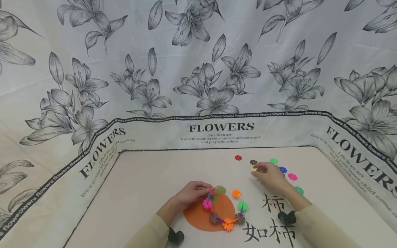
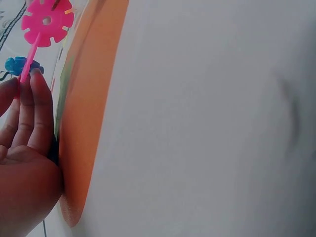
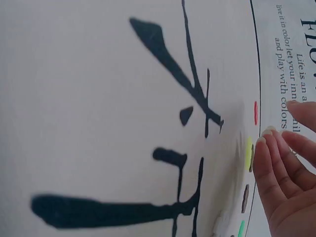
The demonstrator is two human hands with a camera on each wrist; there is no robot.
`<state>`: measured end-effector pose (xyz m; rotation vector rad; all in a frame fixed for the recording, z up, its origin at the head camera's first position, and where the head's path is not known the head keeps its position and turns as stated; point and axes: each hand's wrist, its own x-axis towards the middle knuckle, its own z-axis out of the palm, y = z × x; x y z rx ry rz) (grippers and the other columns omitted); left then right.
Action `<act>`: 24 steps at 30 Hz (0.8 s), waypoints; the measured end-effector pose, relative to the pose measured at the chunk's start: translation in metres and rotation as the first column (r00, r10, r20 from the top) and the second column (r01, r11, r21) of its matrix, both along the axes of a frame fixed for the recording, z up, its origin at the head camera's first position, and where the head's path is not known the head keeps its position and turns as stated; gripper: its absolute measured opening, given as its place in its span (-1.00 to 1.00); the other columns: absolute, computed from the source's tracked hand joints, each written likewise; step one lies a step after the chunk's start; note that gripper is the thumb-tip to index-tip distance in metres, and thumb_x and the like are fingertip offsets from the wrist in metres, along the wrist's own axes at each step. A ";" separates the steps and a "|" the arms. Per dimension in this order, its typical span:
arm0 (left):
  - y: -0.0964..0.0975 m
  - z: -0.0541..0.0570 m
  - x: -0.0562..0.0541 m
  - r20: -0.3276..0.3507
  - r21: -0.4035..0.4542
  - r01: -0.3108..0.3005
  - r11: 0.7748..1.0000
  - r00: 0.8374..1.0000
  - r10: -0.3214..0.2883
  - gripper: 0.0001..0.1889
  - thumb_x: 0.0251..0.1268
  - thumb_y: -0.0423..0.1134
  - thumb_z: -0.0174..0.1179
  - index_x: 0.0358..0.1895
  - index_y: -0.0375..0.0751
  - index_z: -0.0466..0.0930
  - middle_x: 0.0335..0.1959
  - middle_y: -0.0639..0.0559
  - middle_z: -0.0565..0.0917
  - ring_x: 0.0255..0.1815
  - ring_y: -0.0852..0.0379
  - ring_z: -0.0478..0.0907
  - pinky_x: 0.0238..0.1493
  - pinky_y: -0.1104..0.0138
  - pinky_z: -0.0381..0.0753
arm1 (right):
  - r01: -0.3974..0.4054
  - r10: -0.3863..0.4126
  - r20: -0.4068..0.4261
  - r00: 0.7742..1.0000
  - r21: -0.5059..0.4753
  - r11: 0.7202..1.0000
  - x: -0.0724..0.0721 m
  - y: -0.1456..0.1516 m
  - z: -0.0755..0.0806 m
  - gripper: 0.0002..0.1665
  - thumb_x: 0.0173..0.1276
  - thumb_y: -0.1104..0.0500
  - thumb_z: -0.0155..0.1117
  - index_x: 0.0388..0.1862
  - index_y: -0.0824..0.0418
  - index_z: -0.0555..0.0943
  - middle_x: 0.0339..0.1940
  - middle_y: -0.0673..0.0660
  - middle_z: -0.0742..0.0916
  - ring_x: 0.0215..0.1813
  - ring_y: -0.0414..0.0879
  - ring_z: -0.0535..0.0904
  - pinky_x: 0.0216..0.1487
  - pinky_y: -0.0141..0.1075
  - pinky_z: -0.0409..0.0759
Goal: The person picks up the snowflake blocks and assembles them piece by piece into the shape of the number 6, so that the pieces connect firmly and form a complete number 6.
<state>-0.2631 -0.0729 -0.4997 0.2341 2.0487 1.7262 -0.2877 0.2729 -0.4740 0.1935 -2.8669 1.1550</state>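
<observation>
My left hand (image 1: 193, 191) pinches one end of a chain of notched plastic flower discs (image 1: 227, 224), which curves in an open loop over the printed orange circle (image 1: 193, 217). Pink, brown, orange and green discs show in it, joined by others seen edge-on. A pink disc (image 2: 48, 22) of the chain stands above the left fingertips in the left wrist view. Over the loose pieces at the back right, my right hand (image 1: 269, 175) has its fingertips right by a yellow disc (image 1: 254, 169). Thumb and fingers are apart there, with nothing between them in the right wrist view.
Several loose discs lie around the right hand: red (image 1: 238, 157), brown (image 1: 253, 162), green (image 1: 274, 161), blue (image 1: 283, 169) and pink (image 1: 293, 176). Another green disc (image 1: 299, 190) is beside the right forearm. A flower-printed cloth (image 1: 217, 100) rises behind the table.
</observation>
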 end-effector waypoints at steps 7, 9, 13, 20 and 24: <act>-0.001 0.000 0.001 -0.002 -0.008 0.008 1.000 1.000 -0.008 -0.79 0.49 -0.20 0.24 0.01 -0.24 0.69 -0.16 -0.06 0.80 -0.08 0.11 0.70 0.14 0.24 0.65 | 0.083 -0.082 0.048 0.996 -0.025 0.996 -0.011 0.013 -0.002 -0.45 0.42 0.14 0.35 0.23 0.48 0.51 -0.12 0.34 0.73 -0.35 -0.06 0.69 -0.36 -0.27 0.65; -0.001 -0.001 0.001 -0.005 -0.011 0.009 1.000 1.000 -0.009 -0.79 0.49 -0.20 0.24 0.02 -0.24 0.69 -0.16 -0.06 0.80 -0.08 0.11 0.69 0.14 0.24 0.64 | 0.099 -0.097 0.072 0.993 -0.016 0.995 -0.015 0.013 -0.003 -0.42 0.41 0.13 0.35 0.24 0.49 0.49 -0.12 0.35 0.72 -0.35 -0.06 0.68 -0.35 -0.27 0.65; -0.001 -0.002 0.000 -0.008 -0.008 0.011 1.000 1.000 -0.011 -0.79 0.49 -0.21 0.24 0.02 -0.24 0.69 -0.16 -0.05 0.80 -0.07 0.11 0.69 0.16 0.23 0.64 | 0.135 -0.136 0.100 0.986 0.019 0.991 -0.024 0.011 -0.008 -0.42 0.39 0.12 0.36 0.22 0.50 0.50 -0.11 0.35 0.71 -0.35 -0.07 0.65 -0.33 -0.26 0.63; 0.000 -0.002 -0.001 -0.005 -0.007 0.011 1.000 1.000 -0.011 -0.80 0.49 -0.22 0.24 0.02 -0.25 0.69 -0.15 -0.05 0.79 -0.06 0.11 0.70 0.16 0.22 0.64 | 0.176 -0.181 0.135 0.974 0.053 0.983 -0.034 0.010 -0.013 -0.48 0.36 0.13 0.38 0.13 0.49 0.55 -0.06 0.38 0.68 -0.20 0.06 0.63 -0.22 -0.15 0.64; 0.000 -0.002 -0.001 -0.006 -0.006 0.009 1.000 1.000 -0.009 -0.80 0.49 -0.24 0.24 0.02 -0.25 0.69 -0.16 -0.05 0.80 -0.07 0.11 0.70 0.15 0.22 0.64 | 0.185 -0.192 0.155 0.969 0.058 0.981 -0.035 0.010 -0.014 -0.53 0.36 0.14 0.38 0.08 0.46 0.56 -0.08 0.35 0.67 -0.17 0.08 0.62 -0.20 -0.15 0.63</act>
